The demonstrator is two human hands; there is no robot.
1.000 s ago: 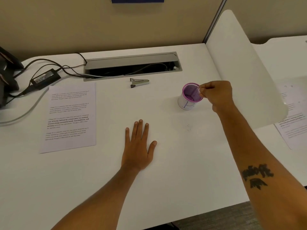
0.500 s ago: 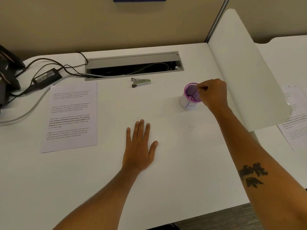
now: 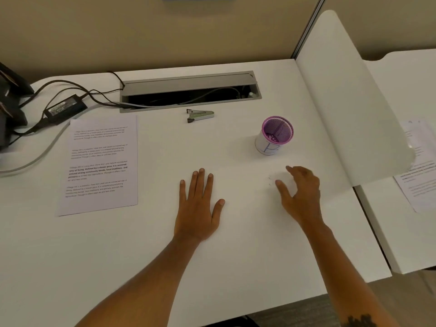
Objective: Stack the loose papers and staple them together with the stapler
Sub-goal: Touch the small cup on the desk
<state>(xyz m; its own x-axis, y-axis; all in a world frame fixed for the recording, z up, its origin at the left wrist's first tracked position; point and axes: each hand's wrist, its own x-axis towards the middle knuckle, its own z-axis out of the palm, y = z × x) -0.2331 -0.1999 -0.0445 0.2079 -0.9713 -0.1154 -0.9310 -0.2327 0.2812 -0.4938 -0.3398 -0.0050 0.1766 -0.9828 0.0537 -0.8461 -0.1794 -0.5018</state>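
A printed sheet of paper (image 3: 100,165) lies flat on the white desk (image 3: 141,256) at the left. A small grey stapler (image 3: 200,115) rests near the back, just in front of the cable tray. My left hand (image 3: 199,206) lies flat, palm down, in the middle of the desk, holding nothing. My right hand (image 3: 300,194) hovers low over the desk to its right, fingers spread and curled, empty, above a few tiny specks. More printed paper (image 3: 418,175) lies on the neighbouring desk, partly hidden by the divider.
A purple mesh cup (image 3: 274,135) stands behind my right hand. An open grey cable tray (image 3: 188,92) runs along the back. A power brick (image 3: 64,108) and cables sit at the back left. A white divider panel (image 3: 349,102) borders the desk on the right.
My right hand left the rim of the purple cup and came down toward me, over the desk surface. The left hand stayed flat in place.
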